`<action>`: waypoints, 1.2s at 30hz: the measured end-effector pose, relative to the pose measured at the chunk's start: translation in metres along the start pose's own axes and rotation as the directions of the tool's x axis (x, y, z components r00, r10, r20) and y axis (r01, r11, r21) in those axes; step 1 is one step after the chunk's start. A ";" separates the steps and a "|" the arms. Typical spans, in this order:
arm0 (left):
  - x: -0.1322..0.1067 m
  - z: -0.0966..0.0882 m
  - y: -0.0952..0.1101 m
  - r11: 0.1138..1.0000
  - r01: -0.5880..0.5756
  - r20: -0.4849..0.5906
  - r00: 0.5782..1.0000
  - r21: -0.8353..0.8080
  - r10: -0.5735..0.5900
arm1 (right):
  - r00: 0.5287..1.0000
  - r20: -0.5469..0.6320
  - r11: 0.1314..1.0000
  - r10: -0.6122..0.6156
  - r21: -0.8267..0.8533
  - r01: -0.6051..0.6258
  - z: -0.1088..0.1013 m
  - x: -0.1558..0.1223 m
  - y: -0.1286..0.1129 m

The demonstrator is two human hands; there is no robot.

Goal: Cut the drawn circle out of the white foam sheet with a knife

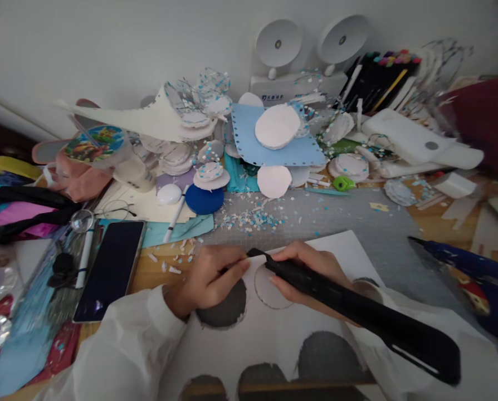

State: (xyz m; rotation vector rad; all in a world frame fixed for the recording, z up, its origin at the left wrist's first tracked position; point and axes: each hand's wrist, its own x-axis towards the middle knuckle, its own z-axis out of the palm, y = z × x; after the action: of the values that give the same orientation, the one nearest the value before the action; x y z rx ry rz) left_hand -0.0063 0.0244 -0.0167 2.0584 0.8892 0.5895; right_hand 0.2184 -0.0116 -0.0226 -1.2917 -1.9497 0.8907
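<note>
A white sheet (pixel 240 345), apparently paper or thin board, lies before me with several rough round holes cut in it. Near its far edge, a drawn circle (pixel 269 292) is marked on the sheet. My left hand (pixel 213 275) pinches the sheet's far edge beside one hole. In my right hand (pixel 316 259) is a long black handheld cutter (pixel 382 314), its handle slanting down to the right. The cutter's head rests at the sheet's edge just above the drawn circle, close to my left fingertips. Its blade is too small to make out.
Beneath the sheet is a grey cutting mat (pixel 370 228), strewn with blue and white scraps (pixel 253 220). A phone (pixel 111 270) lies left; a blue glue gun (pixel 462 267) lies right. Stacked white discs (pixel 209 175) and a blue felt piece (pixel 244 133) crowd the back.
</note>
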 end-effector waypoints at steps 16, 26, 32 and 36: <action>-0.003 0.000 -0.004 0.999 -0.039 -0.005 0.999 0.008 0.039 | 0.997 0.068 0.998 0.021 0.050 -0.024 0.003 -0.004 0.009; -0.004 0.002 -0.006 0.999 -0.047 -0.012 0.999 0.016 0.047 | 0.990 0.123 0.996 -0.069 0.059 0.062 -0.002 -0.004 0.011; -0.003 0.000 -0.005 0.999 -0.052 0.005 0.999 -0.007 0.052 | 0.998 0.038 0.999 -0.039 0.032 0.038 0.002 -0.004 0.009; 0.000 -0.003 -0.006 0.997 -0.003 0.063 0.998 -0.077 0.008 | 0.999 -0.039 0.995 0.037 0.095 -0.033 0.001 -0.003 0.007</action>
State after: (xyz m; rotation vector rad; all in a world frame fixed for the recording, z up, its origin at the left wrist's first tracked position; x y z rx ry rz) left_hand -0.0110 0.0285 -0.0201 1.9993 0.8124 0.5499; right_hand 0.2226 -0.0129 -0.0288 -1.2825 -1.8369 0.9551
